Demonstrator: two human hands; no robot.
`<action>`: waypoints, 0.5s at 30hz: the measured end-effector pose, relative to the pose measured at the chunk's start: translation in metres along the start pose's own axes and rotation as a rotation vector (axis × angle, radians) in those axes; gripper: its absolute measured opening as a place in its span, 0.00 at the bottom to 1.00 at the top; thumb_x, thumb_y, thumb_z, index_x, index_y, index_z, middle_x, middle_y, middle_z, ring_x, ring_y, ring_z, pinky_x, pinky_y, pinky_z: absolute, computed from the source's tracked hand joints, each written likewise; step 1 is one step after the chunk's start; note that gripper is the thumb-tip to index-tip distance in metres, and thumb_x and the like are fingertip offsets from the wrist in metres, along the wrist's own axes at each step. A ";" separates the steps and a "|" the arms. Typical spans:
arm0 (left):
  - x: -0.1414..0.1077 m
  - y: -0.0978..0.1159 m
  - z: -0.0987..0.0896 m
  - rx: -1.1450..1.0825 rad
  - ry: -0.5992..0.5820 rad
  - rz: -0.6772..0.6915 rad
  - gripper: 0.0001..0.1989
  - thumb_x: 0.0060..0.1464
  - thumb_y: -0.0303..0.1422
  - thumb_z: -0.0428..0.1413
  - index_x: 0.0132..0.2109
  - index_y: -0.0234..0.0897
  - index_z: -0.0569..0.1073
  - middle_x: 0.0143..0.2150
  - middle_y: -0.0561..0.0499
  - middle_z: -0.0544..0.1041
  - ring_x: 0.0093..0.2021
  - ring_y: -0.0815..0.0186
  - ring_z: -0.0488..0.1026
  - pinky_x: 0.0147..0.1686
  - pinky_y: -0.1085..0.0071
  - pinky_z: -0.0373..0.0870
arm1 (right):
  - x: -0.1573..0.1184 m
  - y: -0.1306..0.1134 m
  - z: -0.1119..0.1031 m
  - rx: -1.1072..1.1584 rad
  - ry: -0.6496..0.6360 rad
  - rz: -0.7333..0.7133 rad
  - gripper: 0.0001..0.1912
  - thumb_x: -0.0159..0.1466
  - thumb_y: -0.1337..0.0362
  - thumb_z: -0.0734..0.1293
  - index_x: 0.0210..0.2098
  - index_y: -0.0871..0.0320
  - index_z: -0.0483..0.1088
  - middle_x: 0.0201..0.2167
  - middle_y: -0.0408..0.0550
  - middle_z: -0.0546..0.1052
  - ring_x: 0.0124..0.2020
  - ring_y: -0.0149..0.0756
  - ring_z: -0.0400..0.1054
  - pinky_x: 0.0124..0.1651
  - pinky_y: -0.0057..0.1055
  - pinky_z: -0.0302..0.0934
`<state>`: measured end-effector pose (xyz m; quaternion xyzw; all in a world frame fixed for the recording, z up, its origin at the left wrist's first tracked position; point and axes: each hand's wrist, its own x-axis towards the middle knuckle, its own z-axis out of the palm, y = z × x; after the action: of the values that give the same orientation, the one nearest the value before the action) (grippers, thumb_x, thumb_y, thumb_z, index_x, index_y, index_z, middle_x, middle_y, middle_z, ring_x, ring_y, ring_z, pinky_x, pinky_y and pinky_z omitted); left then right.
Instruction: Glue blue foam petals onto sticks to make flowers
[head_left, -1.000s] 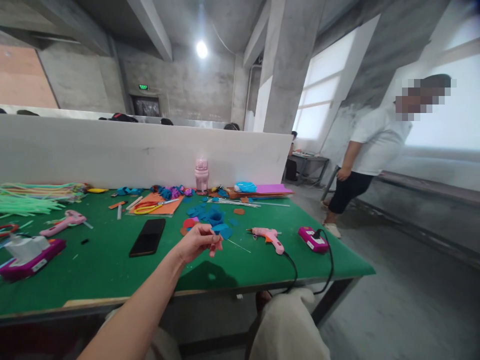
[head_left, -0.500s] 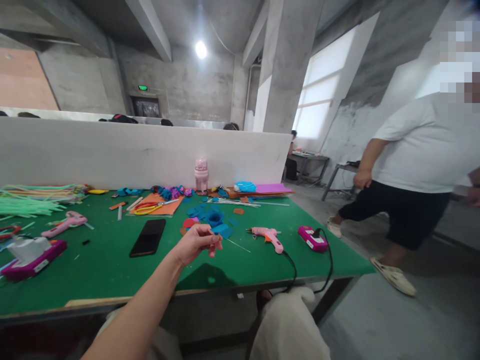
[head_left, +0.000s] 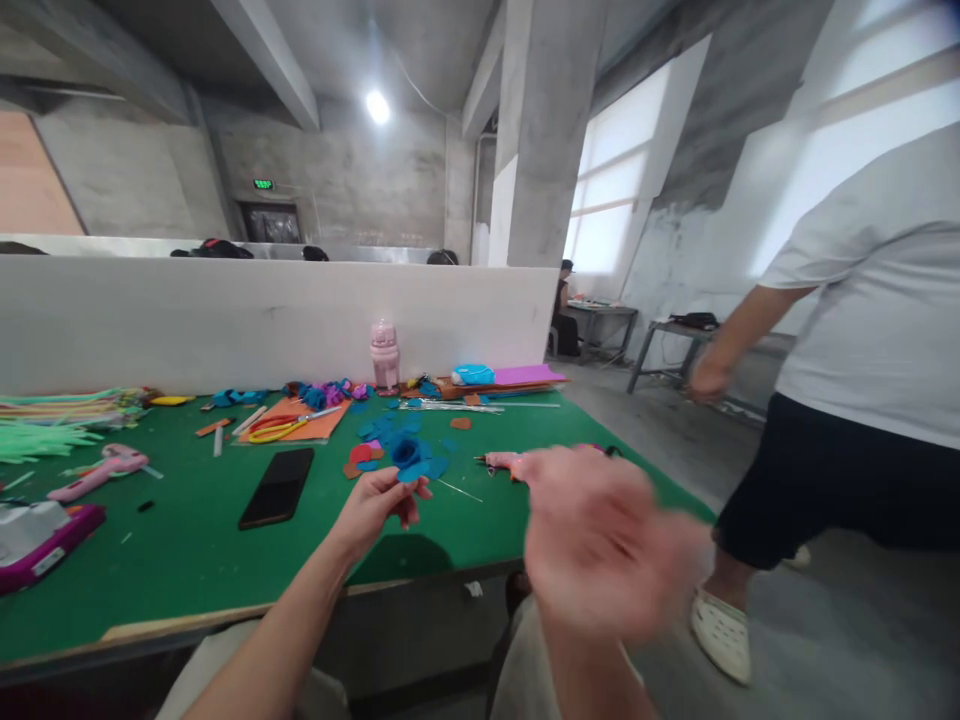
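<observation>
My left hand is at the centre, its thumb and fingers pinched on the underside of a blue flower with a flat blue petal at its front. A thin wire shows just right of the fingertips. Blue paper petals lie behind the flower, with red and brown pieces to its left. My right hand is raised close to the camera, palm side showing, and its fingers are smeared by motion. It partly covers a pink glue gun on the table.
On the green table lie a black phone, scissors on orange sheets, another pink glue gun and green stems. A pink bottle stands by the white partition. A person in a white shirt is at the right.
My right hand has come into view at the lower right, over the glue gun. My left hand has tilted, with the flower's front petal now over its fingertips. The person at the right appears closer.
</observation>
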<state>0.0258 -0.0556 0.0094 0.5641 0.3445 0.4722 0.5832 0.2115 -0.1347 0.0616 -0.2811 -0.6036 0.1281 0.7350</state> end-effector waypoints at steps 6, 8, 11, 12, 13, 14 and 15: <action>-0.002 0.006 -0.006 -0.172 -0.153 -0.108 0.12 0.43 0.37 0.61 0.30 0.31 0.74 0.26 0.47 0.77 0.16 0.71 0.68 0.14 0.76 0.62 | 0.007 0.068 0.037 0.293 -0.391 0.653 0.16 0.58 0.54 0.63 0.40 0.57 0.70 0.36 0.47 0.73 0.37 0.34 0.67 0.41 0.32 0.61; -0.003 0.008 -0.007 -0.190 -0.216 -0.141 0.11 0.43 0.36 0.61 0.28 0.30 0.74 0.24 0.47 0.77 0.15 0.71 0.68 0.13 0.77 0.61 | 0.001 0.074 0.040 0.423 -0.541 0.717 0.17 0.56 0.56 0.66 0.42 0.57 0.70 0.33 0.44 0.74 0.36 0.31 0.67 0.43 0.30 0.59; -0.005 0.007 -0.008 -0.215 -0.282 -0.187 0.11 0.44 0.36 0.60 0.27 0.30 0.73 0.23 0.47 0.76 0.12 0.72 0.67 0.12 0.79 0.58 | -0.006 0.070 0.041 0.589 -0.625 0.736 0.13 0.55 0.58 0.67 0.37 0.58 0.70 0.23 0.39 0.71 0.27 0.27 0.66 0.40 0.29 0.59; -0.005 0.007 -0.008 -0.223 -0.305 -0.205 0.10 0.44 0.35 0.60 0.27 0.30 0.73 0.22 0.48 0.76 0.12 0.72 0.67 0.11 0.79 0.57 | -0.007 0.067 0.042 0.622 -0.628 0.744 0.12 0.55 0.58 0.68 0.35 0.59 0.70 0.21 0.38 0.70 0.25 0.27 0.65 0.38 0.28 0.59; -0.005 0.006 -0.008 -0.234 -0.328 -0.219 0.10 0.44 0.35 0.60 0.27 0.30 0.73 0.21 0.48 0.75 0.12 0.72 0.67 0.11 0.79 0.57 | -0.008 0.066 0.042 0.645 -0.618 0.752 0.11 0.54 0.58 0.68 0.33 0.59 0.69 0.21 0.38 0.70 0.24 0.27 0.65 0.37 0.28 0.58; -0.005 0.004 -0.008 -0.245 -0.353 -0.228 0.10 0.44 0.35 0.60 0.27 0.30 0.73 0.21 0.48 0.75 0.11 0.71 0.67 0.10 0.80 0.57 | -0.008 0.064 0.042 0.663 -0.602 0.760 0.11 0.54 0.59 0.69 0.32 0.60 0.69 0.21 0.38 0.70 0.24 0.27 0.65 0.37 0.27 0.58; -0.005 0.003 -0.008 -0.256 -0.377 -0.234 0.09 0.45 0.34 0.60 0.28 0.30 0.73 0.20 0.48 0.75 0.11 0.71 0.67 0.10 0.80 0.57 | -0.008 0.064 0.042 0.679 -0.586 0.766 0.11 0.53 0.59 0.69 0.31 0.60 0.69 0.22 0.39 0.70 0.25 0.27 0.65 0.36 0.27 0.59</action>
<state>0.0160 -0.0579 0.0104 0.5202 0.2301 0.3278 0.7543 0.1787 -0.0765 0.0236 -0.1811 -0.5621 0.6428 0.4879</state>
